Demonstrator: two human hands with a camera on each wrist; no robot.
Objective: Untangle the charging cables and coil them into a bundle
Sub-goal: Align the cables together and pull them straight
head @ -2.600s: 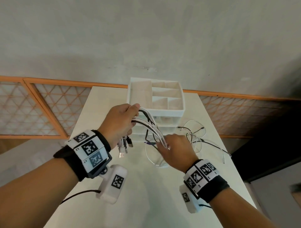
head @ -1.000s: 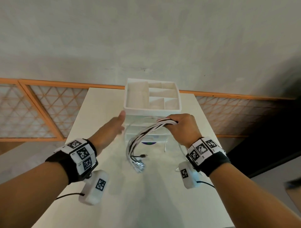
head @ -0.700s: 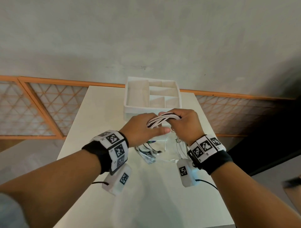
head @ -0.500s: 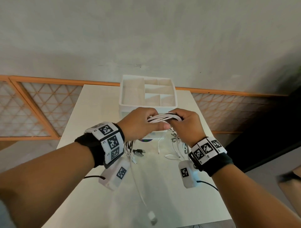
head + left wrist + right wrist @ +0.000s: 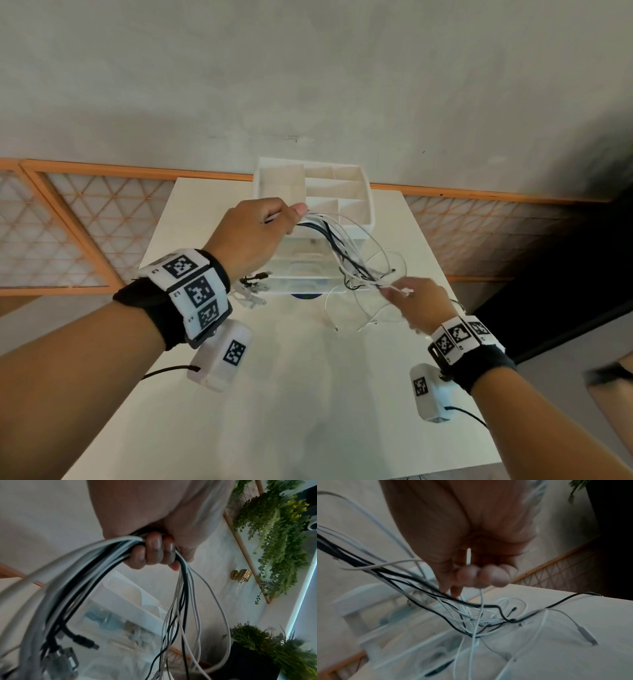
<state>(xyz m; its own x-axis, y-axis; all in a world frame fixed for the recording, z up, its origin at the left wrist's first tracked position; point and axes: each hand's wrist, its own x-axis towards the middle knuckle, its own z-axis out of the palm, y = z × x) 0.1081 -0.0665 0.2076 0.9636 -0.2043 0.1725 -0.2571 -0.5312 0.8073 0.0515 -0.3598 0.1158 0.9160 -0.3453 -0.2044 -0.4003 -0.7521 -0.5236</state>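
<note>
Above the white table point(image 5: 308, 394), the head view shows the left hand point(image 5: 251, 236) raised in front of the white organizer point(image 5: 356, 219), fingers curled round a gathered bunch of charging cables point(image 5: 337, 251). The strands slope down to the right hand point(image 5: 419, 301), lower and nearer, whose thumb and fingertip pinch the loose white ends; slack loops trail onto the table.
From the left wrist, the fingers point(image 5: 154, 553) close tight on white and black strands, with plug ends point(image 5: 85, 641) dangling below, hidden from the head camera by the wrist.
From the right wrist, the fingers point(image 5: 481, 576) curl loosely, the tips pinching thin strands above a tangle point(image 5: 481, 620) lying on the table, though blur hides how many
</note>
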